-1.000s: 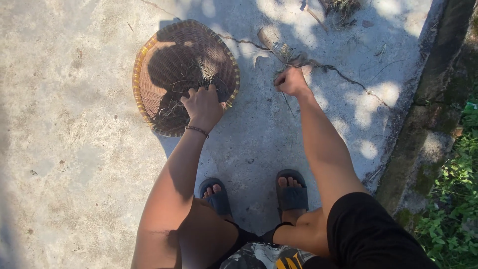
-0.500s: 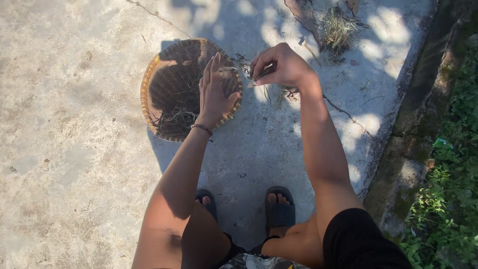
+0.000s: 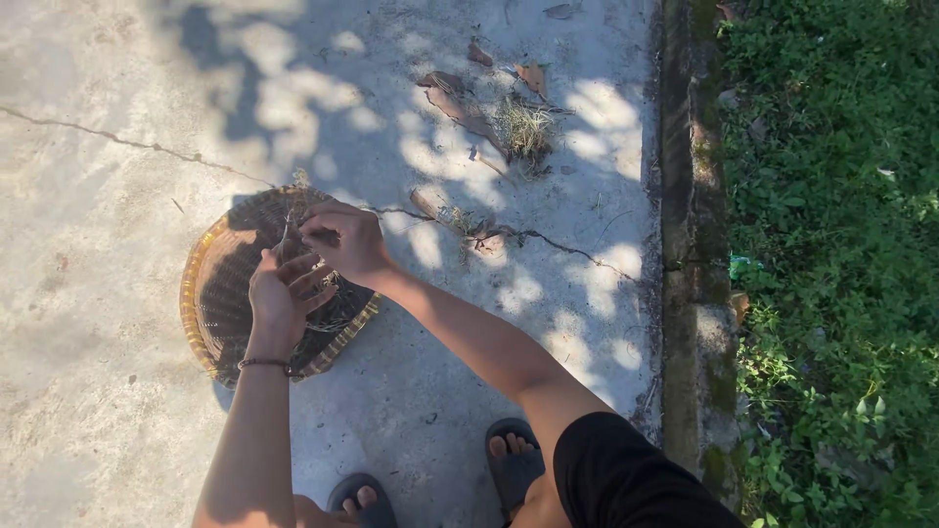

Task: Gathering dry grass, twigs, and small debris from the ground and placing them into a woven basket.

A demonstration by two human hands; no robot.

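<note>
Both hands meet over the woven basket [image 3: 210, 303]: right hand [image 3: 344, 244] pinching grass stems [image 3: 290, 231], left hand [image 3: 279, 301] loosely open; basket contents shadowed.

One woven basket [image 3: 210, 303], two hands, two dark sandals, one bracelet [image 3: 262, 364], one grass clump [image 3: 525, 127].

Cracked concrete floor [image 3: 98, 411], dry leaves [image 3: 455, 98], grass tuft [image 3: 525, 127], green weeds [image 3: 831, 244]

The round basket [image 3: 210, 313] is woven cane, its rim glossy yellow-brown and its weave dark and matt. It holds dry, wiry grass stems [image 3: 328, 313]. The ground [image 3: 98, 196] is rough, matt, cracked concrete.
</note>
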